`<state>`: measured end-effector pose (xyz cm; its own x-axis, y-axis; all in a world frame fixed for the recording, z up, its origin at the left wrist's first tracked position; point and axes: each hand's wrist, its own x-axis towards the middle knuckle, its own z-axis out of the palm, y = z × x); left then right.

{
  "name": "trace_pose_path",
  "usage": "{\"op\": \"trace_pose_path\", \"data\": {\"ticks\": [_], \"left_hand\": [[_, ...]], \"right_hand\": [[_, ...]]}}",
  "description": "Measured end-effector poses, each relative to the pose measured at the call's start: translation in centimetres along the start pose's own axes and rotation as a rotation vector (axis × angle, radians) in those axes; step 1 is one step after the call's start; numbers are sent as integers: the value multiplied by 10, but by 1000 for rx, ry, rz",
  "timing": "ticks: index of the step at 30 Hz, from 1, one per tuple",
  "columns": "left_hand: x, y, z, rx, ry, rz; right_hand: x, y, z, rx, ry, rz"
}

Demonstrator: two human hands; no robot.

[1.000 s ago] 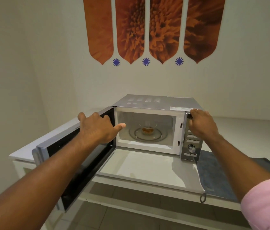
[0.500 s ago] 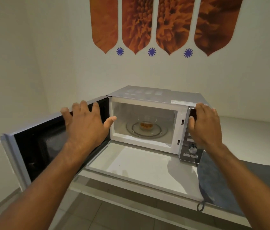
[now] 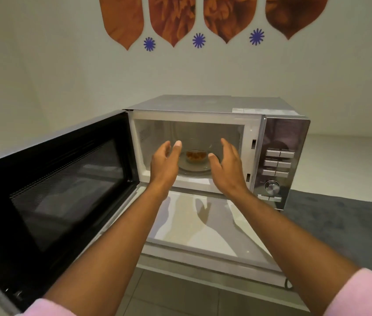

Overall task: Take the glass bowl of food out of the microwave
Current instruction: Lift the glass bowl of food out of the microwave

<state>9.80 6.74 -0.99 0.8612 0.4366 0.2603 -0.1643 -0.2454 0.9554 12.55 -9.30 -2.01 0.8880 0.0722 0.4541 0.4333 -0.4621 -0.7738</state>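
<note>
A silver microwave (image 3: 285,135) stands on a white counter with its door (image 3: 66,190) swung wide open to the left. Inside, a clear glass bowl (image 3: 196,156) with orange-brown food sits on the glass turntable. My left hand (image 3: 164,165) is open at the cavity's mouth, just left of the bowl. My right hand (image 3: 226,167) is open just right of the bowl. Both palms face each other with the bowl between them; neither touches it. The hands hide the bowl's sides.
The white counter (image 3: 203,224) runs in front of the microwave. A grey cloth (image 3: 340,224) covers the counter to the right. The control panel (image 3: 278,165) with buttons and a knob is on the microwave's right. A wall with orange decals rises behind.
My left hand left the door and my right hand left the control panel; both moved into the opening on either side of the bowl. The door now stands fully open, and the view is closer.
</note>
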Motion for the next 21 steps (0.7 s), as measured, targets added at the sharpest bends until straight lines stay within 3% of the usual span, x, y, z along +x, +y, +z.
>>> {"op": "trace_pose_path", "data": {"ticks": [5, 9, 14, 21], "left_hand": [[47, -20, 20, -78, -4, -104], [73, -29, 35, -123, -49, -194], [104, -30, 47, -215, -53, -336], [139, -56, 63, -306, -57, -365]], "right_hand": [[41, 9, 20, 138, -44, 321], [72, 16, 35, 213, -39, 474], [113, 21, 55, 244, -39, 529], [134, 40, 79, 363, -29, 524]]}}
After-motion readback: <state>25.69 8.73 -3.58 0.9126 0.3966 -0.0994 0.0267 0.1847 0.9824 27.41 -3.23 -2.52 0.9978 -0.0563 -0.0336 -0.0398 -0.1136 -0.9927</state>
